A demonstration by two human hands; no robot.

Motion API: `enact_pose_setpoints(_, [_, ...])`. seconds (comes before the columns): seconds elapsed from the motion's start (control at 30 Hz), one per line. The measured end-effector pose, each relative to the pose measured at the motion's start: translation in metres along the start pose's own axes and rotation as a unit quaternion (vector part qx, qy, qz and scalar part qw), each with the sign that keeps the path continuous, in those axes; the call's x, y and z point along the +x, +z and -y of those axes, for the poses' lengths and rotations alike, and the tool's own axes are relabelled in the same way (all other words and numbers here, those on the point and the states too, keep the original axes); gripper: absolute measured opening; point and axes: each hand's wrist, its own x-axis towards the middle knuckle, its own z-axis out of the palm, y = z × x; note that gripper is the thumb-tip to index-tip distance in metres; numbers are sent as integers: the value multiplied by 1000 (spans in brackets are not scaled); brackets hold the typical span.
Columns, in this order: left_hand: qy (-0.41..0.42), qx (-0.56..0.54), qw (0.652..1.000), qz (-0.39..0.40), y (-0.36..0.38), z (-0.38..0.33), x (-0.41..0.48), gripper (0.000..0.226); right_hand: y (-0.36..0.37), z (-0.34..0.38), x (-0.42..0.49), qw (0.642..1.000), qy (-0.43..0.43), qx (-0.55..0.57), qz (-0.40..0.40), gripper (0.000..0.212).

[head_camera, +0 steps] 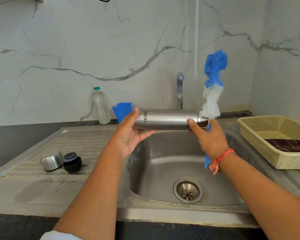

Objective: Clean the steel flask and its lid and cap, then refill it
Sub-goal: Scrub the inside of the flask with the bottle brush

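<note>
The steel flask (pixel 166 119) lies level in the air above the sink basin (pixel 171 163), its open mouth pointing right. My left hand (pixel 131 132) cups its base end, fingers around it. My right hand (pixel 210 138) grips the neck end and also holds the blue handle of a bottle brush (pixel 213 84), whose blue and white bristles stick up above the flask's mouth. On the draining board (pixel 68 148) to the left lie the steel cap (pixel 52 161) on its side and the black lid (pixel 72 162) beside it.
A tap (pixel 180 90) stands behind the sink. A clear plastic water bottle (pixel 101 106) and a blue holder (pixel 122 111) sit against the marble wall. At the right a cream plastic basket (pixel 260 135) holds a dark cloth (pixel 289 145).
</note>
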Motion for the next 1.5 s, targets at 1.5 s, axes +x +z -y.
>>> enact_pose_setpoints(1.5, [32, -178, 964, -197, -12, -22, 8, 34, 25, 13, -38, 930, -63, -231, 279, 23])
